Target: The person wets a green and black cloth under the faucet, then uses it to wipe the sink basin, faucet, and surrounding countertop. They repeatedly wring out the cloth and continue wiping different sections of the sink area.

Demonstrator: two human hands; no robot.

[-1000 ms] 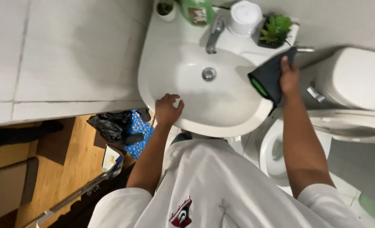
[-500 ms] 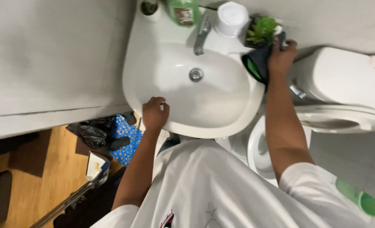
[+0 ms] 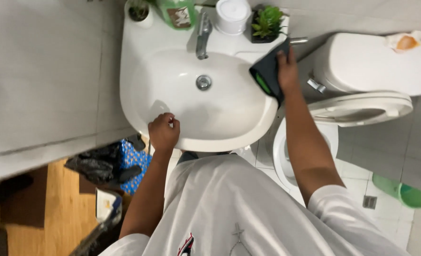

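A person in a white T-shirt (image 3: 248, 204) stands over a white ceramic basin (image 3: 229, 121) that fills the upper middle of the frame. The right hand (image 3: 287, 71) presses a dark grey cleaning cloth with a green edge (image 3: 267, 76) flat against the basin's right rim, just below a small green potted plant (image 3: 267, 21); the fingers lie together on top of the cloth, pinning it to the ceramic. The left hand (image 3: 163, 132) rests on the basin's near rim at lower left, fingers curled in a loose fist; something small and pale may sit between them, but I cannot tell what.

Along the back ledge, at the top of the frame, stand a green liquid soap bottle (image 3: 177, 12), a chrome tap (image 3: 202, 35) and a white round container (image 3: 232, 14). The chrome drain (image 3: 203, 82) sits in the middle of the bowl. At right is a white toilet (image 3: 362, 61) with its lid closed, and a black bag on blue patterned fabric (image 3: 108, 163) lies at lower left.

By my reading, the rim is being wiped, with the left hand steadying the body. Carrying on along the ledge would call for firm, even pressure and care around the plant and the containers, which stand close by the cloth and could be knocked.
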